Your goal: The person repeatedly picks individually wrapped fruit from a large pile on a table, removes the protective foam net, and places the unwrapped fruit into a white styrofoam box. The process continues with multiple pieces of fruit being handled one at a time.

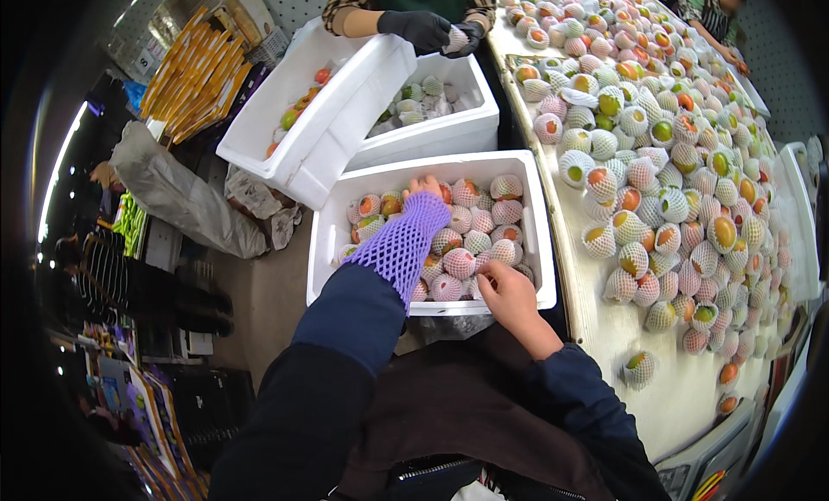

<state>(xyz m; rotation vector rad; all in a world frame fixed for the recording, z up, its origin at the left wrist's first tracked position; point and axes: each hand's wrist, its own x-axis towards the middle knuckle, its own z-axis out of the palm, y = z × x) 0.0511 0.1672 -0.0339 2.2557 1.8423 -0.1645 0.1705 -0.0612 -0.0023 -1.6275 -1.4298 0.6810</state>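
Observation:
A white polystyrene foam box point(544, 268) lies before me, holding several layers or rows of round red and green fruits point(459, 263) in pink and white foam nets. My left hand point(424, 186) reaches over the box and touches fruits near its far side; its fingertips are partly hidden. A purple foam net sleeve point(405, 242) covers that wrist and forearm. At the near right corner, my right hand point(510, 290) hangs over the front rim, fingers curled beside netted fruit. Whether either hand grips a fruit cannot be made out.
Right of the box, a wooden table point(602, 345) bears many netted fruits. A tilted foam box point(311, 158) with unwrapped fruits leans on another foam box point(440, 129). Beyond, a co-worker's black-gloved hands point(418, 32) hold a netted fruit. Another person point(709, 22) works across the table.

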